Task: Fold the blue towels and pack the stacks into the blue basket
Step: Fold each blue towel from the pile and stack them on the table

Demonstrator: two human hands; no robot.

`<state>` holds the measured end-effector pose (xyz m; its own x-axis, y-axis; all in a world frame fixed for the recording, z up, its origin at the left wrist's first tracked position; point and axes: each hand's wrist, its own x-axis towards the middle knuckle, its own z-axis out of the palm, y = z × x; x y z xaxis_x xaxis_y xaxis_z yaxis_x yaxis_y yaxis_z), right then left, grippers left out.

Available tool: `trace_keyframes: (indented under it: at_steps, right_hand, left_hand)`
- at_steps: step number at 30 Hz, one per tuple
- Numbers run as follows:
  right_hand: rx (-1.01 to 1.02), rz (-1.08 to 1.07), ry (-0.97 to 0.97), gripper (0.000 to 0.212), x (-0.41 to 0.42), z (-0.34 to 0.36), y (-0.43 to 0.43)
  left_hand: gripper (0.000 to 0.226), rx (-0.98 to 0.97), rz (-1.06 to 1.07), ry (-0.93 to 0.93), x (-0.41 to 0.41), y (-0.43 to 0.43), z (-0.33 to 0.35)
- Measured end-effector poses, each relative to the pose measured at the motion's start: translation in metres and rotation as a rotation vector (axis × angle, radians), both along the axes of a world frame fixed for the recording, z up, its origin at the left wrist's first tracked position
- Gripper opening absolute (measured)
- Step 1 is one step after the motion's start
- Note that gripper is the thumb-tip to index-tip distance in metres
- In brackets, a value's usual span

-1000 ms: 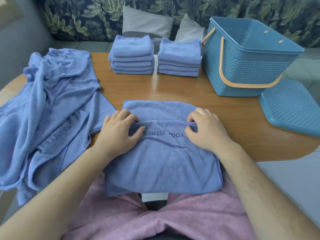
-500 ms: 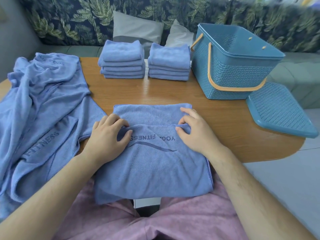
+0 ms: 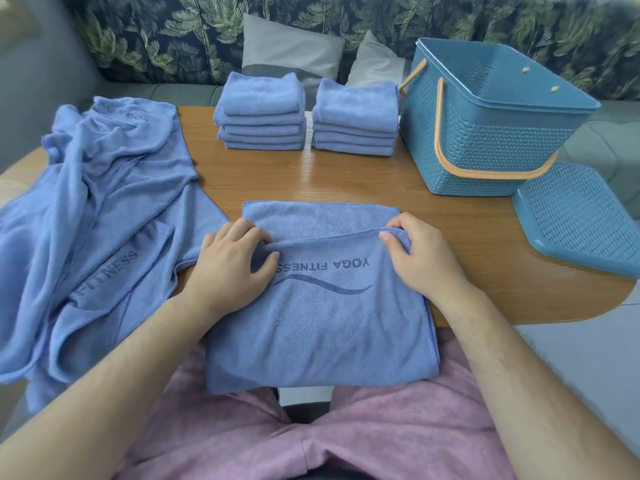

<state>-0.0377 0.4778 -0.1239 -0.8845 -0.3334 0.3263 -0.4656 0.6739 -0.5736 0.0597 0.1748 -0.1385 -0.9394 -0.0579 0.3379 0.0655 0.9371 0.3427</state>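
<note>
1. Left hand [image 3: 232,268] and right hand [image 3: 422,261] each pinched the towel [image 3: 322,323] at its upper hem, cloth spread beneath them.
2. Uneven pulls could skew the fold, and the half hanging below the grip might slide off.

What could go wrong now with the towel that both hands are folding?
1. The towel hangs over the near edge of the table. It might slide off if the left hand and the right hand release the edge that they pinch.
2. The unfolded pile lies close beside the left hand, so a loose corner could be caught in the fold.
</note>
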Motion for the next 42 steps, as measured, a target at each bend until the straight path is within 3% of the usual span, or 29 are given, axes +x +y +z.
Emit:
trace_keyframes:
  at_steps: [5,9,12,20,24,35,42]
  right_hand:
    - [-0.077,-0.032,0.061,0.005,-0.002,0.001,0.008]
    - [-0.122,-0.045,0.067,0.008,-0.005,0.002,0.010]
    - [-0.070,-0.064,0.027,0.009,-0.009,-0.001,0.011]
    - [0.062,-0.186,-0.083,0.023,-0.026,0.001,0.008]
    - [0.135,-0.157,-0.203,0.025,-0.023,-0.002,0.015]
    - [0.096,-0.175,-0.088,0.011,-0.018,0.002,0.008]
    - [0.119,-0.225,-0.107,0.014,-0.020,-0.003,0.003]
  left_hand:
    - [0.033,0.062,0.016,-0.008,-0.001,-0.002,0.002]
    - [0.021,0.156,-0.001,-0.022,-0.004,-0.013,0.010]
    - [0.007,0.243,0.034,-0.042,-0.009,-0.022,0.012]
    - [0.008,0.283,0.158,-0.028,-0.037,-0.026,0.016]
    - [0.010,0.253,0.174,-0.014,-0.030,-0.021,0.011]
    - [0.005,0.235,0.178,0.093,-0.017,-0.021,0.000]
    - [0.024,0.112,0.262,0.031,-0.025,-0.023,-0.003]
